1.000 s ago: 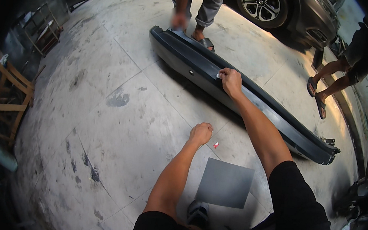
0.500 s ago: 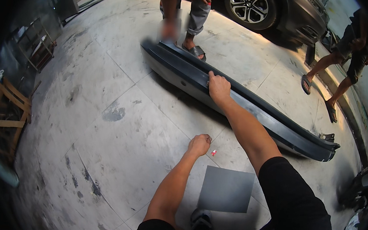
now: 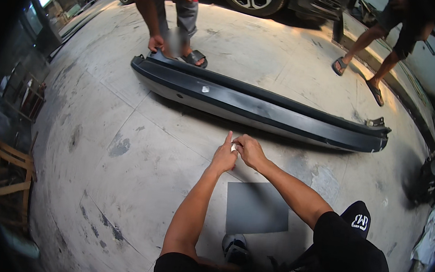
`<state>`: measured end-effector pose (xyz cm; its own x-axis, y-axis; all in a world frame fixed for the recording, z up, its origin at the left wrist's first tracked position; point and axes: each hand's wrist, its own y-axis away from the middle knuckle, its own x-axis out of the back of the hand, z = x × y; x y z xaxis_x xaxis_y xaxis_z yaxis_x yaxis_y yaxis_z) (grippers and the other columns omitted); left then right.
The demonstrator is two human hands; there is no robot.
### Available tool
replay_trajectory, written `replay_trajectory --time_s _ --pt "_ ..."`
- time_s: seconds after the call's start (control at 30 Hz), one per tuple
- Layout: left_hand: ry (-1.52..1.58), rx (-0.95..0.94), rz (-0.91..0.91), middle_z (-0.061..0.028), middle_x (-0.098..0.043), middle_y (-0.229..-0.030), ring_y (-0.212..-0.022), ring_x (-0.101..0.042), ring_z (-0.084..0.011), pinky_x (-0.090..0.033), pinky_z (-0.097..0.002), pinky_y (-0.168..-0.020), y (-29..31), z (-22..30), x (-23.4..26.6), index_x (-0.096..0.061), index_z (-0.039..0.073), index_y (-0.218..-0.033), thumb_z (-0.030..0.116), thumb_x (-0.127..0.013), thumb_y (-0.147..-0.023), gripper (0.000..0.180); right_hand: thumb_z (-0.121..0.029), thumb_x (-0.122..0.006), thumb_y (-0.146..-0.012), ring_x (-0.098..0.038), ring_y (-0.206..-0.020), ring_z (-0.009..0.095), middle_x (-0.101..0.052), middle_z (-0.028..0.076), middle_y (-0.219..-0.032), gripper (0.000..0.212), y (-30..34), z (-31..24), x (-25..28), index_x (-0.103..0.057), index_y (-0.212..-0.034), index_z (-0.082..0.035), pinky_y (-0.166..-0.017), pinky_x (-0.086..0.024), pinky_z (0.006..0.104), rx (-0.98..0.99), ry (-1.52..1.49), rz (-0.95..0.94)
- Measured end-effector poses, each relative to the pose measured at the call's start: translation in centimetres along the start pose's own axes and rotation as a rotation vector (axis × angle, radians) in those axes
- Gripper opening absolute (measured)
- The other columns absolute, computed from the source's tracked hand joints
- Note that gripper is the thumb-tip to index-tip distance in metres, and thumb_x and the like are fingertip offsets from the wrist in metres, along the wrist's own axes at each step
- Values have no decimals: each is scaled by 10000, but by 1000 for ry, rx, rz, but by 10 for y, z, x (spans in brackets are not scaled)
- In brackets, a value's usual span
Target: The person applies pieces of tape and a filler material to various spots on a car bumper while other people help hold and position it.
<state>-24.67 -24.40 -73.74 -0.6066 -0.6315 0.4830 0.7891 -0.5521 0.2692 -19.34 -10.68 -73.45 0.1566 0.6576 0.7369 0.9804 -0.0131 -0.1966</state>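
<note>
The bumper (image 3: pixel 290 116) lies on the floor (image 3: pixel 174 168), a white patch (image 3: pixel 205 89) on its left half. On the bumper's near side, apart from it, the left hand (image 3: pixel 224 158) is half curled, one finger raised; the right hand (image 3: pixel 250 152) bends its fingers in against it. Between them shows a white scrap (image 3: pixel 234 147) — hard to make out, and which hand grips it I cannot tell. Beyond the bumper, the car (image 3: pixel 309 5) is cut off above — a blur hides part of the co-worker (image 3: pixel 182 16) at its left end.

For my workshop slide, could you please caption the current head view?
Left hand and right hand meet at a small white item, a long dark bumper beyond them.
</note>
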Motion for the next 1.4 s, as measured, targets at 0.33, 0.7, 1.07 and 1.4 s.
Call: replay_trajectory --time_s 0.33,0.7,1.07,1.4 --pt "49 17 -94 -97 -678 -727 -673 -672 -192 -510 -354 -652 -1 55 -38 -588 41 -1179 88 -461 -912 299 -65 -606 -835 -600 -828 356 -589 161 -881 60 52 18 44 -611 -886 -33 -692 -484 462 -79 20 327" --pt "-100 -131 -118 -135 -654 -653 -617 -657 -235 -491 -384 -626 -3 83 -80 -666 21 -925 173 -508 -933 219 -91 -595 -829 -610 -839 300 -608 91 -834 43 89 51 77 -609 -854 -59 -672 -480 450 -60 287 231" --pt "29 146 155 -102 -651 -624 -494 -620 -178 -503 -329 -548 -20 13 -35 -675 34 -982 156 -482 -939 232 -155 -655 -839 -645 -813 290 -649 155 -842 129 53 86 140 -707 -882 -45 -713 -485 382 -424 -245 646" --pt "-197 115 155 -124 -682 -667 -646 -684 -251 -520 -376 -673 -17 -41 -18 -684 49 -963 167 -476 -918 243 -151 -649 -851 -612 -847 332 -629 132 -854 64 29 105 141 -681 -834 -98 -713 -471 462 -313 331 569"
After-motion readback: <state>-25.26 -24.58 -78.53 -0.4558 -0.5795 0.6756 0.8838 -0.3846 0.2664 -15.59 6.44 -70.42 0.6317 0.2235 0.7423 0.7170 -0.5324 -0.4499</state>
